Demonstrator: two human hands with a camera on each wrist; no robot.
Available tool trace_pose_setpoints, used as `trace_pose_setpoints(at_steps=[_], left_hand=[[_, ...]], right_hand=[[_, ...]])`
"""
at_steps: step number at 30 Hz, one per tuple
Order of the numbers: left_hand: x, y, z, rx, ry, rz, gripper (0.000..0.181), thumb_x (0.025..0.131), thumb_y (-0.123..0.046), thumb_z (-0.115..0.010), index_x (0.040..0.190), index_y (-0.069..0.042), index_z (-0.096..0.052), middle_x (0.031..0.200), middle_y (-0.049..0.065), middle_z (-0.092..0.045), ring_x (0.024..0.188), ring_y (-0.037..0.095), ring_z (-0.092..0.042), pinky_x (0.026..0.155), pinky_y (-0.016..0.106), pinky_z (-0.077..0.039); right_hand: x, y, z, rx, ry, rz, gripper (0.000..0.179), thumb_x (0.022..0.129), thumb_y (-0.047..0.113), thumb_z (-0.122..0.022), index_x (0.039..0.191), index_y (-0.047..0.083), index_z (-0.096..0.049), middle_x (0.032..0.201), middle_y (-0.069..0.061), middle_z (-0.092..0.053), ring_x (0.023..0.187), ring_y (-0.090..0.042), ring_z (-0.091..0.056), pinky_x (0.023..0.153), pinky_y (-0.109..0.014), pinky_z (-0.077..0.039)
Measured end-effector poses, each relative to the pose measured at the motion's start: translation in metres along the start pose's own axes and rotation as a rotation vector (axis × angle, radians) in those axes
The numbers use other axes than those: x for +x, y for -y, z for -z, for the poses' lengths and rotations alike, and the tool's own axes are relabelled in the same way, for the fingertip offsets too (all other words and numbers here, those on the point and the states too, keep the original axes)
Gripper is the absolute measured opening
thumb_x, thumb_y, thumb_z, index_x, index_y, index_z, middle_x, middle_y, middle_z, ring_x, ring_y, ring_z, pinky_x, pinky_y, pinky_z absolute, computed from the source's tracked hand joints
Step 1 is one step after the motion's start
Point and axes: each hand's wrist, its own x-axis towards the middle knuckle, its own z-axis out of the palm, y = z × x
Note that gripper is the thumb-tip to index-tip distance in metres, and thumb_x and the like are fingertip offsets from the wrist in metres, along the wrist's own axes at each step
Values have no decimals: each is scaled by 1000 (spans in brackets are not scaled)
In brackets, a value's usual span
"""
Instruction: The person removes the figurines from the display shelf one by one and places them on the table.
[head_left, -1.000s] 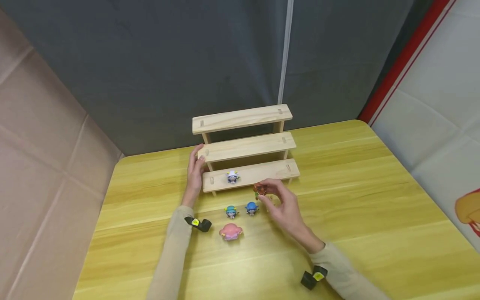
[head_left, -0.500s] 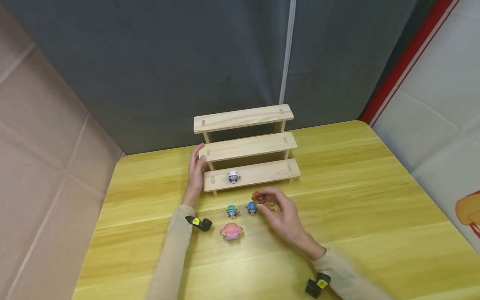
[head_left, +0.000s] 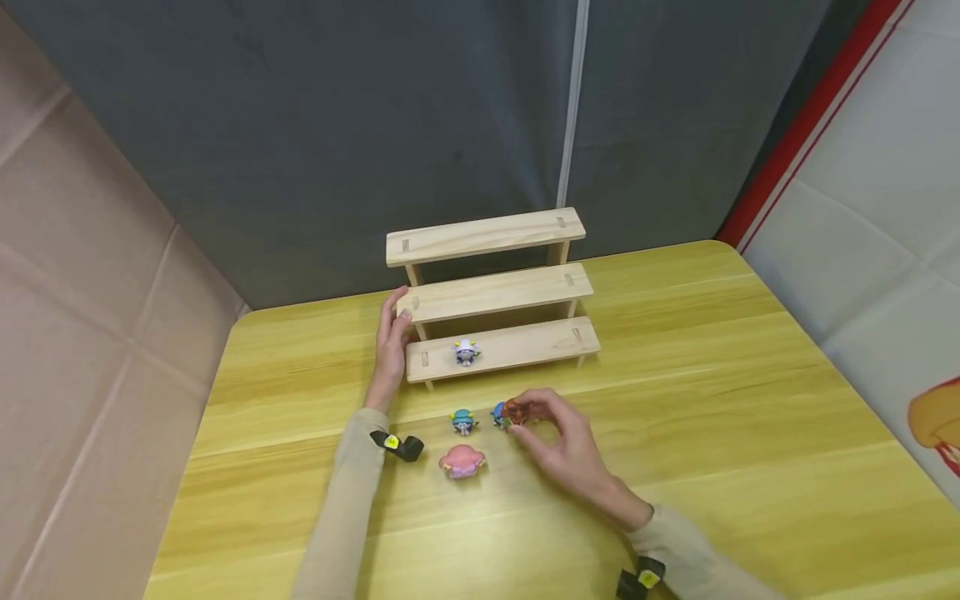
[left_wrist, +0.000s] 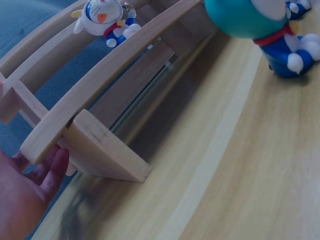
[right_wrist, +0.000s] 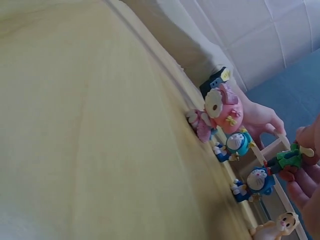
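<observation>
My right hand (head_left: 573,454) pinches a small figurine (head_left: 514,412) with reddish-brown hair between thumb and fingers; its green clothing (right_wrist: 289,159) shows in the right wrist view. It overlaps the blue-capped cat figurine (head_left: 498,415) in the head view. With my left hand (head_left: 390,358) I grip the left end of a three-tier wooden display stand (head_left: 495,296). A white-headed cat figurine (head_left: 466,352) sits on the lowest tier. On the table in front are a teal-capped figurine (head_left: 462,422) and a larger pink-haired figurine (head_left: 462,461).
A tan animal figurine (right_wrist: 277,227) is beside the blue one in the right wrist view, mostly hidden behind my right hand in the head view. A dark curtain (head_left: 337,150) hangs behind the wooden table (head_left: 712,375); pale padded walls flank it.
My right hand has moved down and slightly left with the brown-haired figurine, from near the lowest tier to beside the blue-capped figurine. The left hand stays on the stand.
</observation>
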Motion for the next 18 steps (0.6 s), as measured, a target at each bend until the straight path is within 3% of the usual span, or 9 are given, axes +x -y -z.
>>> trace_pose_setpoints(at_steps=[9,18], left_hand=[[-7,-21,-2,5,23,21,50,108,-11,-36,156,-1,-30,120,0,-50,105,12,-52,91,38,-46],[0,-2,0,-6,0,6,48,109,-19,-38,157,-14,-34,124,-1,-49,105,11,-49,92,41,-43]], right_hand=[[-8,-5,-5,9,65,0,40,82,-6,-78,118,5,-64,107,-9,-72,95,-20,-70,87,-31,-59],[-12,-7,-5,6,87,-18,40,81,-6,-78,117,7,-64,108,-8,-71,96,-17,-69,88,-27,-58]])
